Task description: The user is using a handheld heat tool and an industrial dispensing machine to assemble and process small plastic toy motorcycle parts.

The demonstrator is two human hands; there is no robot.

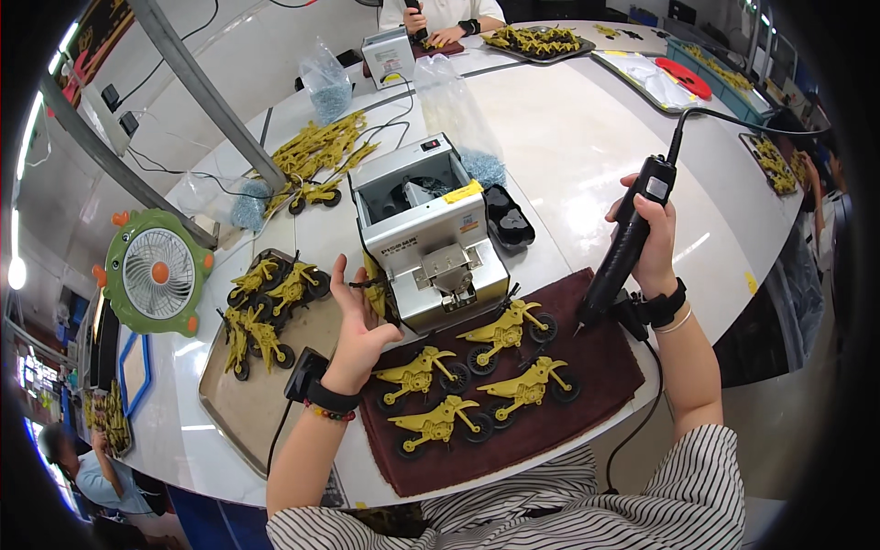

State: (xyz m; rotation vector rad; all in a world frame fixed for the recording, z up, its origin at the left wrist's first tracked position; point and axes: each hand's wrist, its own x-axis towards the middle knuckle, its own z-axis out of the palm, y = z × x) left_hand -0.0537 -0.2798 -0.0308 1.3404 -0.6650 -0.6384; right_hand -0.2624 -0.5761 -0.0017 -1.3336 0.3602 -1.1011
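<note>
My right hand (656, 238) is wrapped round a black electric screwdriver (616, 252), its thin bit pointing down above the right side of a dark red cloth mat (587, 367). My left hand (356, 321) is raised with fingers apart beside the left wall of a silver screw feeder (431, 247). A yellow piece (374, 291) shows between that hand and the feeder; whether the fingers touch it I cannot tell. Several yellow toy motorcycles with black wheels lie on the mat, among them a rear one (506, 332) and a front one (434, 422).
Left of the mat, a tray (240, 403) holds more yellow motorcycles (261, 312). A green fan (158, 271) stands beyond it. Yellow frames (316, 151) are piled behind, near bags of screws (328, 96). A black tray (507, 218) adjoins the feeder. Across the table another person works (445, 35).
</note>
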